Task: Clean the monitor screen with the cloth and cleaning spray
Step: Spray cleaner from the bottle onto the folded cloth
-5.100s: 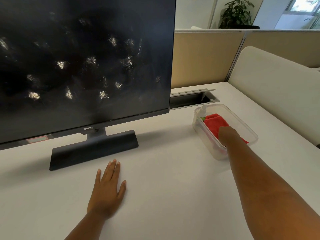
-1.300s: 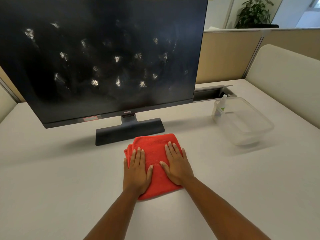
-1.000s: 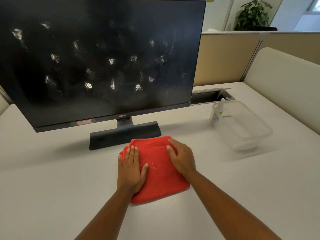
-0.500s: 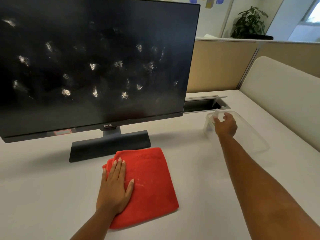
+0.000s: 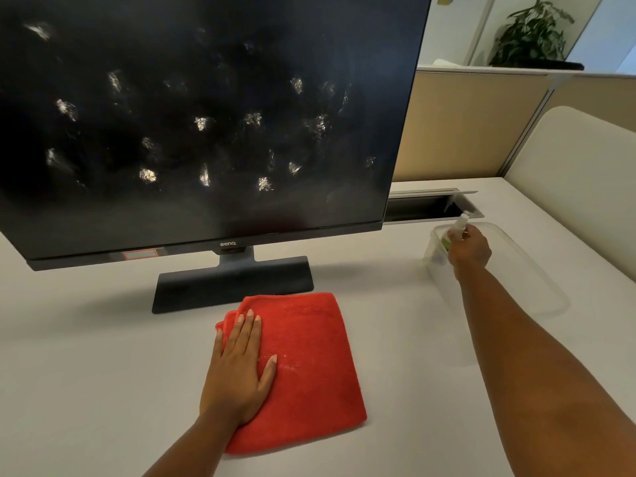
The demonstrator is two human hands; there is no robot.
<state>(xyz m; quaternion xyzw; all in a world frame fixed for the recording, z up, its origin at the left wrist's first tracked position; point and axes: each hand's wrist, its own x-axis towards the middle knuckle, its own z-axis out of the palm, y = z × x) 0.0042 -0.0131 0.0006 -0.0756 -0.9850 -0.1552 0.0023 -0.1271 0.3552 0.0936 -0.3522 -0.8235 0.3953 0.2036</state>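
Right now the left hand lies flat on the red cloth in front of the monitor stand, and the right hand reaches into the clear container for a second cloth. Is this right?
Not quite. The head view shows the right hand in the clear container closing around the spray bottle, not a second cloth. The left hand does lie flat on the red cloth in front of the monitor stand.

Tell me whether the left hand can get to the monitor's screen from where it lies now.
Probably yes. The left hand rests flat on the red cloth, just in front of the monitor stand, and nothing stands between it and the smudged screen above.
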